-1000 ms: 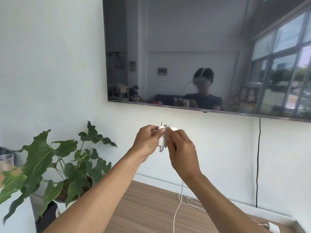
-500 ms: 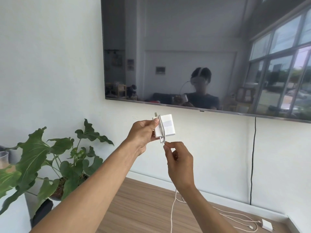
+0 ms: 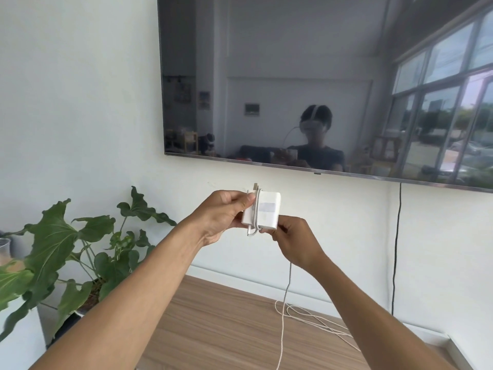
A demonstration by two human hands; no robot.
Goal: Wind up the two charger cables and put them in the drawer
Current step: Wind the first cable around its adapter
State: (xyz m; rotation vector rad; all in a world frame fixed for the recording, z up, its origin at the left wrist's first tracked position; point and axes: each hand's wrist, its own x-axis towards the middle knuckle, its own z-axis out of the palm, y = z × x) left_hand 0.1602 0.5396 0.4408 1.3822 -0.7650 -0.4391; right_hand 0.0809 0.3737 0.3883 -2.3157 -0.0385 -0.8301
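A white square charger brick [image 3: 266,210] is held up in front of the wall, its metal prongs pointing up. My left hand [image 3: 226,212] grips its left edge. A white cable [image 3: 285,297] is wrapped once around the brick near that edge, then hangs down to the wooden cabinet top [image 3: 213,329]. My right hand [image 3: 293,240] pinches the cable just under the brick's lower right corner. More loops of white cable [image 3: 320,320] lie on the cabinet top at the right. No drawer is in view.
A large dark TV [image 3: 320,84] hangs on the wall above my hands, with a black cord [image 3: 396,249] running down from it. A leafy potted plant [image 3: 66,252] stands at the left. A clear cup [image 3: 4,249] sits at the far left edge.
My right hand dropped below the brick with the cable, then came up under its lower right corner. The brick's broad face now shows, with a turn of cable across it.
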